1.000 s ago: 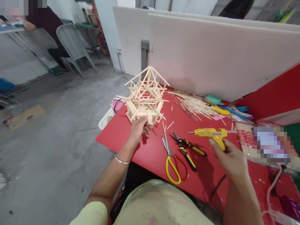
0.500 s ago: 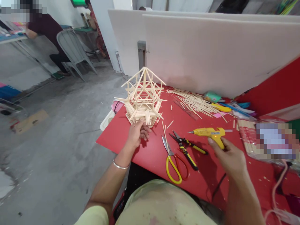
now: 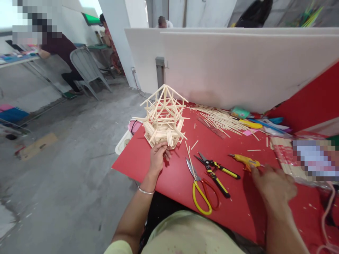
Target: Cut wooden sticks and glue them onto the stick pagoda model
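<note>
Nearest, right hand [image 3: 274, 183], blurred, fingertips at handle of yellow glue gun [image 3: 245, 161] lying on red table [image 3: 169, 176]; grip impossible to tell. Beside, cutters [image 3: 215, 171] and scissors [image 3: 201, 192]. Further, left hand [image 3: 158, 157], fingers bent, touching base of stick house [image 3: 164, 116] near table's left edge. Beyond, loose sticks [image 3: 219, 118].

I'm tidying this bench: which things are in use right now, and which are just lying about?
In use: stick house, at the left hand; glue gun, by the right hand.
Lying about: scissors, cutters, pile of sticks, ruler.
</note>
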Available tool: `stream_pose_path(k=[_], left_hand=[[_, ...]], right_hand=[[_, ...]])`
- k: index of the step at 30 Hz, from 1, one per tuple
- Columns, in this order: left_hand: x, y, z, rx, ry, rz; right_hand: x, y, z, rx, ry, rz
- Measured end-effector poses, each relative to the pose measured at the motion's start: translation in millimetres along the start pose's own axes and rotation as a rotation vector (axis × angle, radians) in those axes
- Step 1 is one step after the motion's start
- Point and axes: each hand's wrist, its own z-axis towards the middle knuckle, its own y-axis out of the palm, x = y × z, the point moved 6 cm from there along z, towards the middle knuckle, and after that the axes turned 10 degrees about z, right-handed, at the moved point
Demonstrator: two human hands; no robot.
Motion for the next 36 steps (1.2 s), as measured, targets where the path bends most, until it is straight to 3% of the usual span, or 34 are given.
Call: stream_pose_path(k=[3,9,13,16,22,36], left_hand=[[-2,3.5,1,-0.041,0.022,0.011],[-7,9.5,-4,-0.029,0.037,-0.034],[-10,11.7,-4,-0.057,0.026,-0.046],[-11,11.6,-5,-0.077,0.019,-0.040],[-12,6.9,-4,-0.003,-0.008,0.050],[-13,7.8,-4,-0.050,0.014,0.025]], right_hand=[[-41,4,-11,-0.006,-0.131,-0.090],[-169,34,-56,-0.110,-0.536,0.288],[-254,43,-81,-0.283,-0.786,0.218],[-294,49,-79,-0.351,-0.812,0.062],[-326,71,-65,-0.416,-0.759,-0.114],[-331,84,-59,-0.454,-0.713,-0.195]])
